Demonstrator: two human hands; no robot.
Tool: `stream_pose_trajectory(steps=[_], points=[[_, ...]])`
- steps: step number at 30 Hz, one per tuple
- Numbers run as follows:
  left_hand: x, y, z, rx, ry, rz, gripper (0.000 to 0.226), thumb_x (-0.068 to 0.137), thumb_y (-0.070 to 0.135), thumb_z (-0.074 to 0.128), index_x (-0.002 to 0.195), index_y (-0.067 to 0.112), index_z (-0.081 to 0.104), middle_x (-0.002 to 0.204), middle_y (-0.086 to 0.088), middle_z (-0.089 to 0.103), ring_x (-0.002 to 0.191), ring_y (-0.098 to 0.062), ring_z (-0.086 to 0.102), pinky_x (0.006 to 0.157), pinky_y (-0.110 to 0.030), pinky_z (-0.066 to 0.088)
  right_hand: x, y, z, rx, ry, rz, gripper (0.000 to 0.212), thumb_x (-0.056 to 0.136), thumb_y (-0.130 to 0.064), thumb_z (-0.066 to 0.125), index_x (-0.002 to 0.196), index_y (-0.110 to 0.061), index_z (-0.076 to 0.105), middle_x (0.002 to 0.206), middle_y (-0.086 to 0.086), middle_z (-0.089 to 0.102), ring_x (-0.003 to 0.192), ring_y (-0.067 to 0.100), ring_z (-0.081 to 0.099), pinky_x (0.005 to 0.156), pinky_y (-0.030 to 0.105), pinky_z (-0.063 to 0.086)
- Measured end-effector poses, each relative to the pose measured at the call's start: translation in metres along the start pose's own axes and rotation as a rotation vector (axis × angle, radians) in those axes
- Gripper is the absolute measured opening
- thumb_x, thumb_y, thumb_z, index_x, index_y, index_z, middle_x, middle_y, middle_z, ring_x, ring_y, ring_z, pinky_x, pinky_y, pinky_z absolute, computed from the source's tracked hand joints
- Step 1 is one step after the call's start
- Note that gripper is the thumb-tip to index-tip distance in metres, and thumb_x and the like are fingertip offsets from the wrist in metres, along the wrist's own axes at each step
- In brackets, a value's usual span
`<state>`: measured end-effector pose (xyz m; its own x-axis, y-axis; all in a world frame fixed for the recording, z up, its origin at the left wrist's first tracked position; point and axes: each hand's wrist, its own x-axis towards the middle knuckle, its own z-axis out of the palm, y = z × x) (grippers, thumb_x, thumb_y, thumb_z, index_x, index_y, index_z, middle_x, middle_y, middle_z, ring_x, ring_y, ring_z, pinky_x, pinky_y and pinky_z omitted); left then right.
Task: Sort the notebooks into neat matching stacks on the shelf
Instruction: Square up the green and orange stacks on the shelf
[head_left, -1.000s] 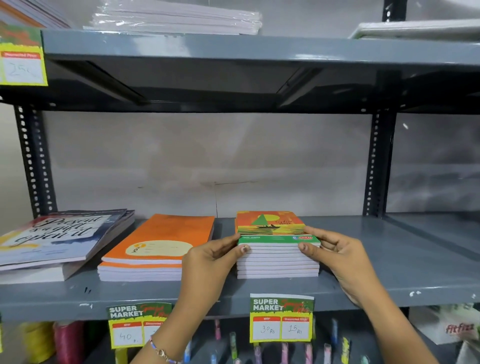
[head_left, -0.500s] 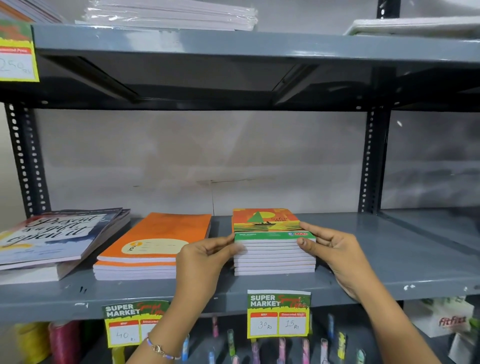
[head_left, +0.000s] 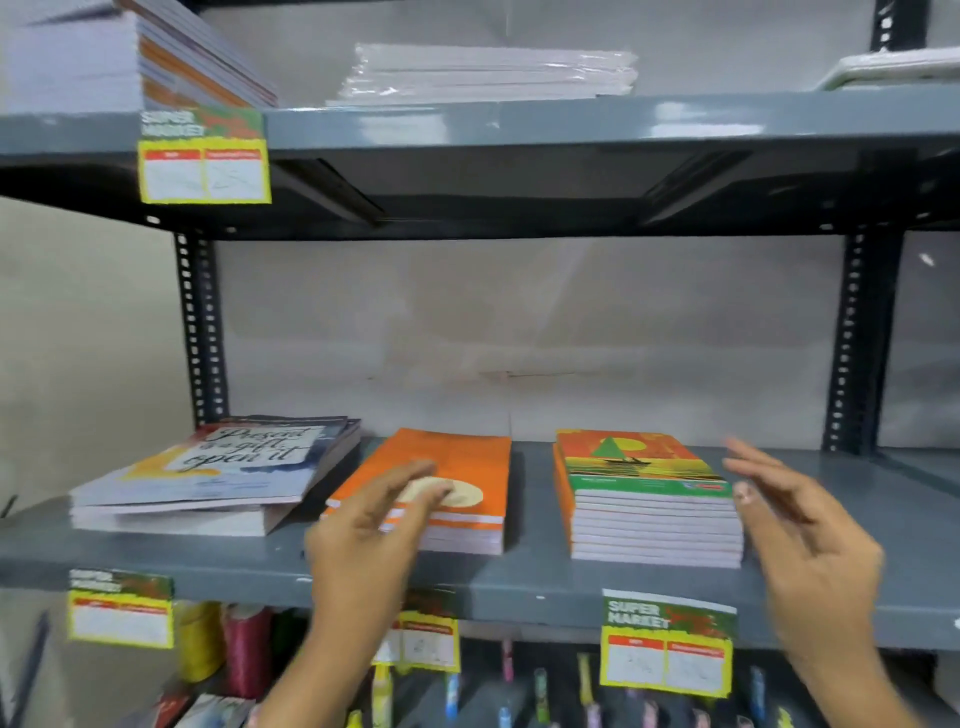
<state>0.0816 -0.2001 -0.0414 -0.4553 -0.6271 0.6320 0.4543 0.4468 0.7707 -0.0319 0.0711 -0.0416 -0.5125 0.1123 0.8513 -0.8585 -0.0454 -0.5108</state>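
Observation:
Three stacks lie on the grey middle shelf (head_left: 519, 582). A stack of small notebooks (head_left: 649, 499) with a sailboat cover stands squared up on the right. An orange notebook stack (head_left: 467, 467) lies in the middle, and large books with a lettered cover (head_left: 218, 467) lie askew on the left. My left hand (head_left: 374, 525) hovers in front of the orange stack, fingers spread, holding nothing. My right hand (head_left: 795, 525) is open just right of the sailboat stack, apart from it.
The upper shelf (head_left: 571, 124) carries a wrapped white packet (head_left: 488, 73) and a tall notebook pile (head_left: 130, 57) at the left. Price tags (head_left: 667, 649) hang off the shelf edges. Thread spools (head_left: 228, 644) and pens sit below. Dark slotted uprights (head_left: 857, 343) frame the bay.
Both hands have let go of the sailboat stack. The left hand moved left to the orange stack, the right drew away to the right. The view has shifted up and left.

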Motion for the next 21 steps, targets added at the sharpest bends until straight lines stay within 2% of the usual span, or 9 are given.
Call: stream_pose_trajectory(steps=[2,4,7,9,10,12,13,17,21], points=[[0.027,-0.014,-0.038,0.257,0.045,0.04,0.022,0.076,0.034,0.076,0.098,0.033,0.075,0.096,0.012,0.077,0.094,-0.009,0.071,0.089,-0.036,0.055,-0.017,-0.017,0.039,0.003,-0.077,-0.053,0.014,0.084,-0.003,0.064,0.094,-0.01,0.071,0.097,-0.004,0.074,0.099,0.015,0.068,0.091,0.029,0.052],[0.046,-0.026,-0.062,0.444,-0.029,0.029,0.035,0.077,0.038,0.074,0.111,0.029,0.071,0.102,0.013,0.073,0.098,-0.005,0.068,0.085,-0.019,0.052,-0.028,-0.025,0.083,-0.022,-0.236,-0.021,0.01,0.084,-0.015,0.07,0.093,-0.018,0.074,0.093,-0.009,0.075,0.093,0.008,0.068,0.087,0.023,0.052],[0.055,-0.043,-0.079,0.517,-0.241,0.038,0.051,0.076,0.041,0.071,0.125,0.025,0.064,0.12,0.013,0.066,0.11,-0.003,0.062,0.091,-0.007,0.044,-0.03,-0.017,0.138,-0.164,-0.579,0.088,0.036,0.078,-0.043,0.071,0.112,-0.031,0.068,0.124,-0.021,0.062,0.122,-0.005,0.05,0.101,0.009,0.035],[0.056,-0.048,-0.084,0.582,-0.322,0.099,0.049,0.081,0.035,0.071,0.128,0.026,0.061,0.125,0.017,0.061,0.112,0.0,0.058,0.088,0.003,0.037,-0.026,-0.004,0.157,-0.26,-0.725,0.143,0.05,0.077,-0.047,0.071,0.124,-0.033,0.061,0.136,-0.021,0.049,0.135,-0.005,0.034,0.109,0.018,0.031],[0.056,-0.05,-0.084,0.614,-0.348,0.128,0.046,0.083,0.034,0.069,0.128,0.028,0.061,0.125,0.02,0.059,0.112,0.001,0.057,0.09,0.001,0.038,-0.026,0.001,0.159,-0.291,-0.76,0.174,0.052,0.077,-0.046,0.071,0.126,-0.031,0.061,0.139,-0.017,0.05,0.137,-0.002,0.033,0.112,0.026,0.032],[0.058,-0.05,-0.084,0.629,-0.38,0.155,0.038,0.085,0.032,0.067,0.123,0.031,0.064,0.122,0.021,0.061,0.11,0.002,0.057,0.096,-0.01,0.042,-0.025,0.007,0.159,-0.314,-0.778,0.223,0.049,0.079,-0.044,0.071,0.125,-0.029,0.063,0.139,-0.01,0.055,0.137,0.001,0.035,0.114,0.032,0.032],[0.059,-0.053,-0.085,0.617,-0.379,0.156,0.036,0.085,0.031,0.068,0.12,0.03,0.067,0.122,0.018,0.064,0.109,0.003,0.058,0.096,-0.009,0.042,-0.025,0.008,0.159,-0.312,-0.782,0.232,0.046,0.079,-0.042,0.071,0.123,-0.029,0.065,0.138,-0.01,0.057,0.137,0.0,0.036,0.114,0.03,0.032],[0.06,-0.061,-0.086,0.593,-0.316,0.198,0.03,0.081,0.025,0.073,0.111,0.024,0.074,0.116,0.009,0.071,0.105,0.009,0.058,0.089,0.009,0.031,-0.025,0.007,0.158,-0.314,-0.744,0.223,0.039,0.077,-0.039,0.074,0.115,-0.031,0.069,0.131,-0.011,0.062,0.127,-0.004,0.044,0.105,0.017,0.032],[0.057,-0.067,-0.087,0.588,-0.262,0.284,0.027,0.077,0.016,0.077,0.103,0.022,0.077,0.108,0.005,0.075,0.097,0.0,0.068,0.092,-0.01,0.047,-0.026,0.004,0.157,-0.316,-0.714,0.227,0.037,0.077,-0.037,0.075,0.113,-0.03,0.071,0.129,-0.009,0.064,0.125,-0.003,0.048,0.102,0.015,0.032]])
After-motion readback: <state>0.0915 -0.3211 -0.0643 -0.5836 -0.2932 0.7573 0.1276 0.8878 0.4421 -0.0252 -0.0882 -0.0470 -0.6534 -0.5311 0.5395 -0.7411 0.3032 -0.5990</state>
